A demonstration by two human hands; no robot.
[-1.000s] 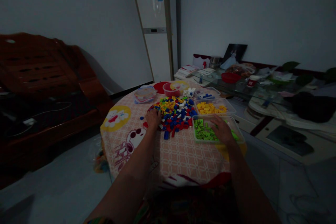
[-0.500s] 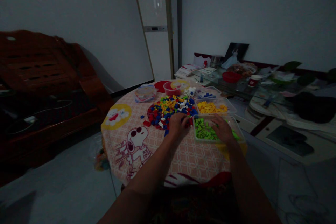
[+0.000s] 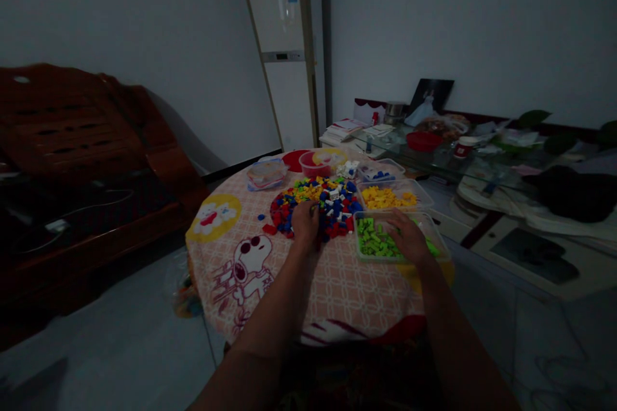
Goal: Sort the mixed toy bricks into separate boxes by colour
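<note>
My left hand (image 3: 305, 223) is at the near side of a mixed pile of toy building bricks (image 3: 332, 204), red, blue, yellow, white and green. Its fingers curl together over the pile; whatever they hold is hidden. My right hand (image 3: 409, 237) rests over the right part of a clear plastic box (image 3: 403, 259). Those fingers are somewhat apart, close above light green bricks (image 3: 373, 241) inside. Behind that box, yellow bricks (image 3: 385, 197) fill another clear box.
A third clear box with blue bricks (image 3: 380, 176) stands farther back, beside white bricks (image 3: 348, 169). A pink bowl (image 3: 314, 167) and a lidded container (image 3: 267, 173) sit at the round table's (image 3: 337, 295) far side. A cluttered glass-topped cabinet (image 3: 434, 157) adjoins on the right.
My left hand has moved left, from the pile's right edge near the green-brick box to its near middle. My right hand has stayed over the green bricks.
</note>
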